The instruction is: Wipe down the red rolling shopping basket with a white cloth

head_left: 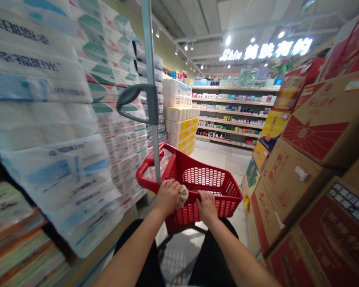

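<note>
A red plastic shopping cart (203, 177) with perforated walls stands in front of my knees. A grey pole (151, 52) with a looped grey handle (131, 104) rises from its left end. My left hand (168, 195) is closed on a crumpled beige cloth (183, 196) against the cart's near rim. On the same rim, further right, my right hand (208, 204) rests with its fingers over the edge, gripping it. Part of the basket's inside is hidden by the near wall and my hands.
Tall stacks of wrapped toilet paper (56, 79) line the left side. Cardboard boxes (320, 119) are piled on the right. Shelves of small goods (233, 107) stand at the far end, beneath a lit sign (266, 50). Pale floor tiles (218, 153) run between them.
</note>
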